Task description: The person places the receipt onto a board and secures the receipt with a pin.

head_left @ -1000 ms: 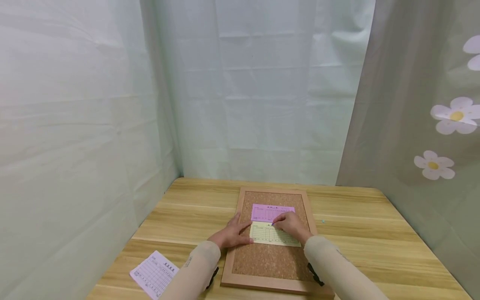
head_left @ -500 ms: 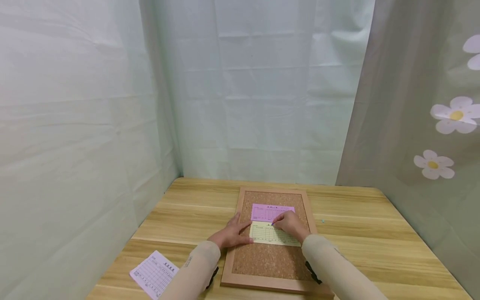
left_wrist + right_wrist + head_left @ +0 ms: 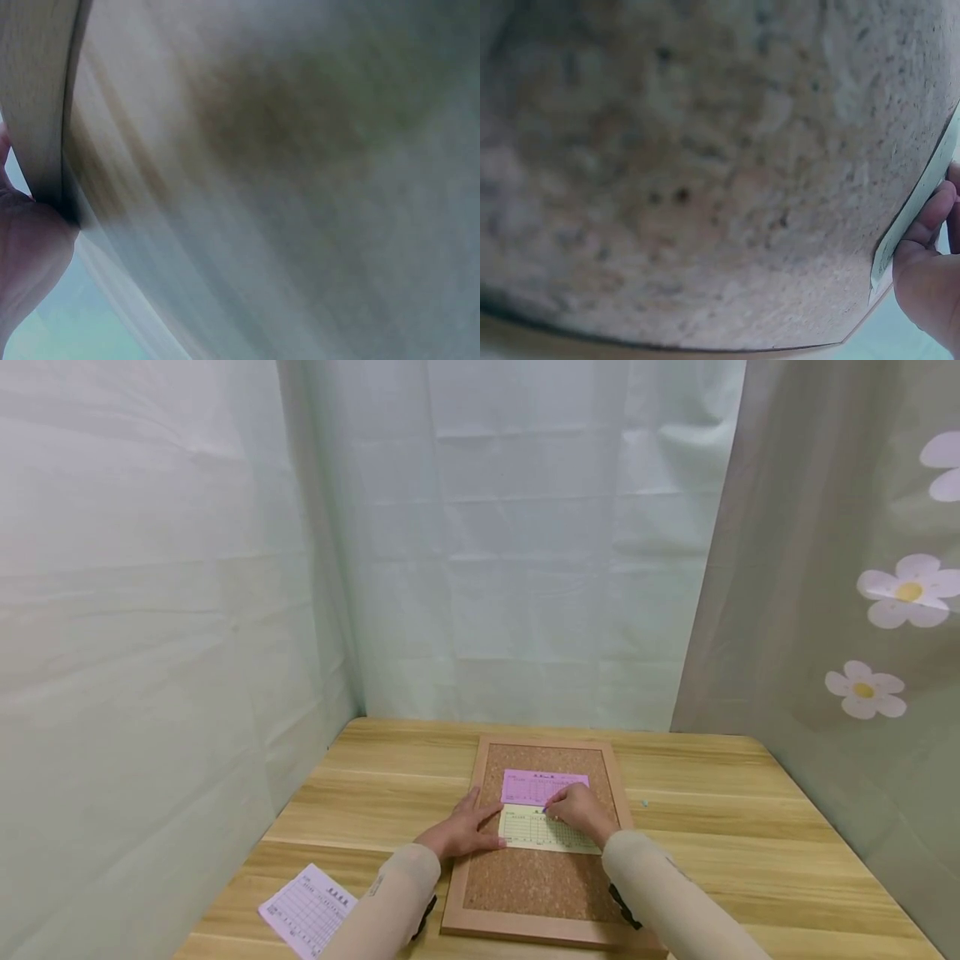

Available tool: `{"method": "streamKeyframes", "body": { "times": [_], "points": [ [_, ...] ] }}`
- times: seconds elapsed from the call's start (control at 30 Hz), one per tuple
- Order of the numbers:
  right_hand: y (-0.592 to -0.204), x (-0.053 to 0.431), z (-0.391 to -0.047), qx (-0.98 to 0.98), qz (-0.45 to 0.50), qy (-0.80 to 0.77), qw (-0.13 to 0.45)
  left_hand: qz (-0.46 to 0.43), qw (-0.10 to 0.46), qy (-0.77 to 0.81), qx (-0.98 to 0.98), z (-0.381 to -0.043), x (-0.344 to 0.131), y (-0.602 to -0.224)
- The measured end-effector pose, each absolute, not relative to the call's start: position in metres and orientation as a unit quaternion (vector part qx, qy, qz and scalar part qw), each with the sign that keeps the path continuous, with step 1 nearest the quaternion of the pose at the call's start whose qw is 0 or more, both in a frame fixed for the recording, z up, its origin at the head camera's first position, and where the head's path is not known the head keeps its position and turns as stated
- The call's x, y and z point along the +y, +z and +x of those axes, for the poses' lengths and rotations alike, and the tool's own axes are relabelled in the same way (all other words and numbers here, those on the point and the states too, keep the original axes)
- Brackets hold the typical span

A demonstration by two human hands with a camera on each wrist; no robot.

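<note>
A wood-framed cork board lies flat on the table. A yellow printed slip lies across its middle, just below a pink printed slip. My left hand rests over the board's left frame, fingers spread, with fingertips at the yellow slip's left edge. Near that slip's top edge, my right hand pinches a small purple pushpin, mostly hidden by the fingers. In the right wrist view, the right thumb and fingers are close over the slip on the cork.
A pale lilac printed slip lies on the wooden table, left of the board and partly behind the left sleeve. A tiny light-blue object sits right of the board. Pale curtains stand behind and at both sides.
</note>
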State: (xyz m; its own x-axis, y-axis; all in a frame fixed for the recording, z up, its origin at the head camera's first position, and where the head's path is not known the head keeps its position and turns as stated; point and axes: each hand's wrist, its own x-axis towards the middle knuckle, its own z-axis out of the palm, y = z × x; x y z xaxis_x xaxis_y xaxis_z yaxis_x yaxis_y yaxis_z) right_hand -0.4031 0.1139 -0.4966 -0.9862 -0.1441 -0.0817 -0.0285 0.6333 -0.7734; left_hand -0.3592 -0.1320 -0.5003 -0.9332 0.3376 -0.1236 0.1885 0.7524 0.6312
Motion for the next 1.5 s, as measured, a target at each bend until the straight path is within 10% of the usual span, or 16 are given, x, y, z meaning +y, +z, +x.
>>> {"method": "streamKeyframes", "body": {
  "times": [1.5],
  "points": [
    [-0.496,0.1138,-0.3952,0.921,-0.103,-0.375,0.02,0.132,0.122,0.317,0.931,-0.3601,-0.1326,-0.5018]
  ]
}}
